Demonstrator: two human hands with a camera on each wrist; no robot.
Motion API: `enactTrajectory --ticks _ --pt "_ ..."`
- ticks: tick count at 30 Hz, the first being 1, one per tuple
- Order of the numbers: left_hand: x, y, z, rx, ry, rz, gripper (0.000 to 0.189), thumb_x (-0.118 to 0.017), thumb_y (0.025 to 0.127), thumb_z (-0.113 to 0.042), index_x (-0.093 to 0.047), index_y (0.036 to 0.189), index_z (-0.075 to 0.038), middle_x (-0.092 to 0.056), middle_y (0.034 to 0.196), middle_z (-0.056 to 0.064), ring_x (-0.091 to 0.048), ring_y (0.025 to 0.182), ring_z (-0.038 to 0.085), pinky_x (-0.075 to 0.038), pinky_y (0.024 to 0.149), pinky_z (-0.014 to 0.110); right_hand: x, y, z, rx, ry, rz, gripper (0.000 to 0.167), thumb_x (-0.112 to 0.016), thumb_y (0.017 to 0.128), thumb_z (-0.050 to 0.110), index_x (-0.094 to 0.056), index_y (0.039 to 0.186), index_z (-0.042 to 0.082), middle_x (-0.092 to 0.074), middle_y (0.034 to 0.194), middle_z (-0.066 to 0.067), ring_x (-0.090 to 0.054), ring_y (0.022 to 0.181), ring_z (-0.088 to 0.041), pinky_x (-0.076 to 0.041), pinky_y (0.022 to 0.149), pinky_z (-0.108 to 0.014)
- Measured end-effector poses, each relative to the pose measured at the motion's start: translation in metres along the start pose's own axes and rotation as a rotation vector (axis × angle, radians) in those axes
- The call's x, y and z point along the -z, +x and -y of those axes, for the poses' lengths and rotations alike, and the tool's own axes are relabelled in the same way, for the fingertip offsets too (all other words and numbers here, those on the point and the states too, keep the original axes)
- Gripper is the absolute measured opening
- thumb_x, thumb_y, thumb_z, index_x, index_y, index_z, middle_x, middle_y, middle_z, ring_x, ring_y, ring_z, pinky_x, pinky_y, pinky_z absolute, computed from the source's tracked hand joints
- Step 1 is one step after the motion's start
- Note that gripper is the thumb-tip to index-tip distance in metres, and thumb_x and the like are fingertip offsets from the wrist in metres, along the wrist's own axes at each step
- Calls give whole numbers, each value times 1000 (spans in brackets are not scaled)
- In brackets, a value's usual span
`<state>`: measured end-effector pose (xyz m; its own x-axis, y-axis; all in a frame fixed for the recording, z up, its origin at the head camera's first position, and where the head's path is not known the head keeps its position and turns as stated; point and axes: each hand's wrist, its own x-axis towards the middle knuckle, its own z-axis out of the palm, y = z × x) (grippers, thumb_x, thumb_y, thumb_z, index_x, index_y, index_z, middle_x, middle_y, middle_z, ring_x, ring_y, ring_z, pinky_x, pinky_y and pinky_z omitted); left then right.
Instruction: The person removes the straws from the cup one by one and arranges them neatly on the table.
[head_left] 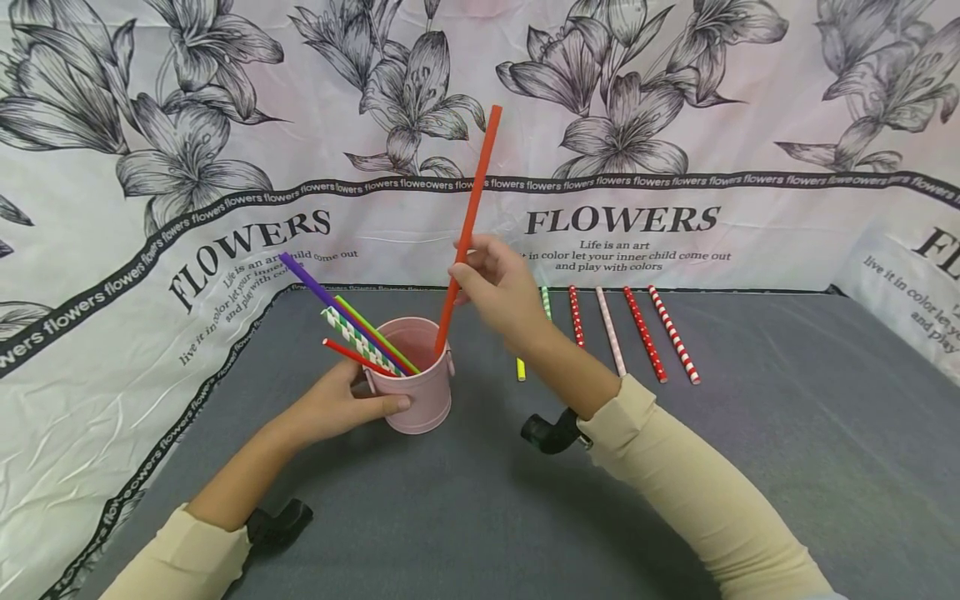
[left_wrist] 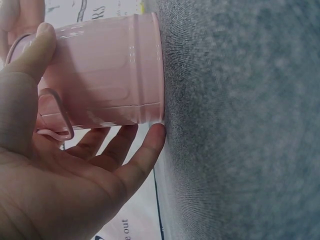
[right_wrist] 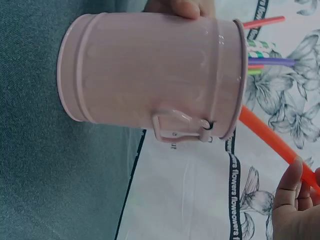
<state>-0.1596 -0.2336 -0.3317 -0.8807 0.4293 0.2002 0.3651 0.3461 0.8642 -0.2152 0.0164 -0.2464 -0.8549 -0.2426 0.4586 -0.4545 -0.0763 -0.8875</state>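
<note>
- A screened-off tabletop; whether in a home or workshop cannot be told.
- Grey fabric-like surface (head_left: 825,433) across the near side.
- Floral printed sheet (head_left: 442,225), lettered "FLOWERS", closing the far side, left and right.
- Craft-like things: pink bucket (head_left: 427,400), patterned straws (head_left: 674,335).

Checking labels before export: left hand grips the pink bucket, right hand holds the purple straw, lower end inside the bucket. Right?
Colour is wrong: the right hand holds an orange straw, not purple, per the head view. The left hand does grip the pink bucket; the lower end is inside.
</note>
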Motion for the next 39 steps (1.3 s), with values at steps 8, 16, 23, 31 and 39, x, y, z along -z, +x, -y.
enactTrajectory --ticks 8,16,23,31,39 --pt "-1 0 -1 -5 -18 3 76 -81 85 -19 -40 149 -18 -54 137 5 -52 124 30 -51 96 50 14 -3 0 -80 152 -81 29 -59 98 0 -59 127 -1 -62 101 -21 -62 86 -24 -57 76 -35" --pt "-1 0 -2 2 -23 2 77 -81 85 -18 -40 149 -18 -55 135 6 -54 122 30 -52 94 47 33 -7 -2 -125 137 -85 31 -56 98 -1 -59 129 -3 -60 94 -9 -59 85 -22 -54 69 -30" --pt "-1 -1 -1 7 -21 1 76 -81 85 -17 -40 149 -18 -55 136 6 -55 122 31 -53 94 47 56 -12 -10 -172 17 -88 32 -57 99 3 -60 130 -2 -60 96 -13 -57 81 -21 -53 70 -28" --pt "-2 0 -1 -15 -16 -4 76 -81 85 -16 -41 149 -16 -55 135 5 -54 122 28 -51 95 47 81 -15 -18 -238 -66 -134 38 -55 100 4 -57 137 0 -60 101 -16 -57 85 -21 -52 70 -27" --pt "-2 0 -2 -15 -16 -3 75 -81 85 -16 -41 149 -16 -56 135 5 -55 121 27 -52 94 45 101 -20 -26 -258 -105 -170 51 -56 99 4 -42 148 7 -62 95 -8 -56 78 -18 -51 68 -27"
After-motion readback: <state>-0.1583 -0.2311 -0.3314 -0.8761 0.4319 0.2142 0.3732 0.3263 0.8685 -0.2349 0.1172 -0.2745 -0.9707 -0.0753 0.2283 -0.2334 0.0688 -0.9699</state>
